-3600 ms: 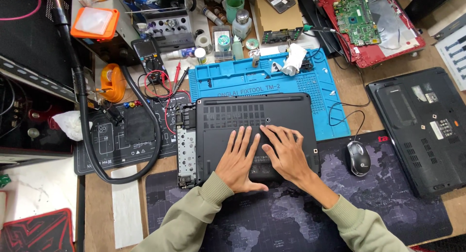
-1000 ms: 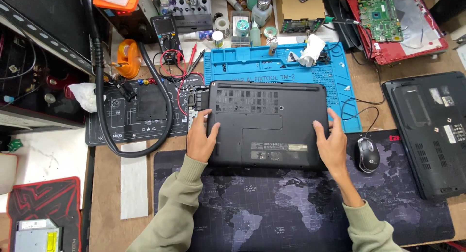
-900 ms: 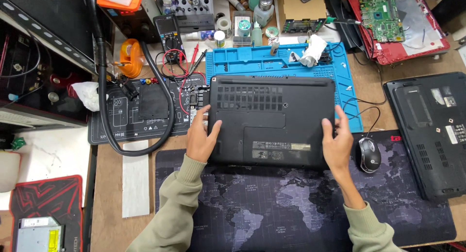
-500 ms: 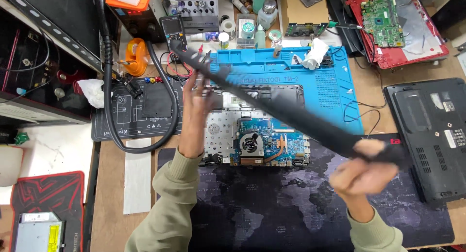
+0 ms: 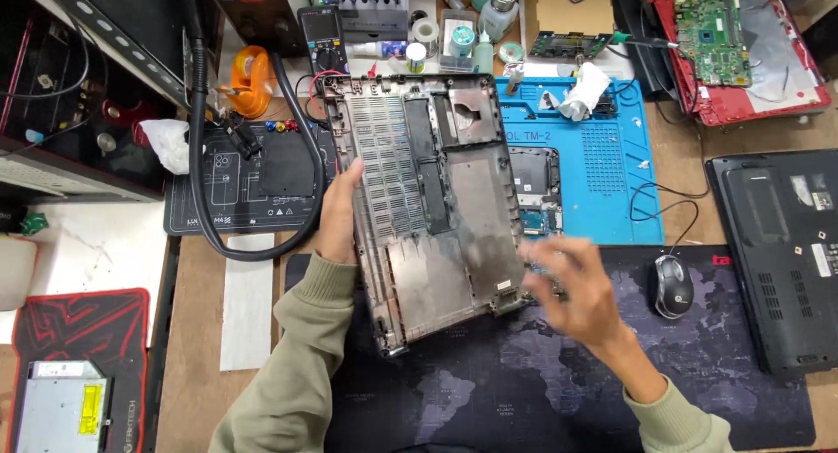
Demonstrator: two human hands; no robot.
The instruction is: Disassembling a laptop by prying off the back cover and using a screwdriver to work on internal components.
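My left hand (image 5: 339, 210) grips the left edge of a dark laptop bottom cover (image 5: 428, 200), lifted off and tilted up with its inner side facing me. My right hand (image 5: 580, 291) hovers blurred just right of the cover's lower right corner, fingers apart, holding nothing. Behind the cover, part of the open laptop base (image 5: 537, 195) with its exposed boards shows on the blue repair mat (image 5: 602, 156).
A black mouse (image 5: 673, 285) lies on the dark desk mat (image 5: 524, 392). A closed black laptop (image 5: 781, 252) sits at the right, a red laptop shell with green board (image 5: 724, 34) at the back right. A black hose (image 5: 205, 156), orange tape and small bottles stand behind.
The bottom cover came off the laptop and swung up to stand in my left hand with its inside facing me. My right hand let go of it.
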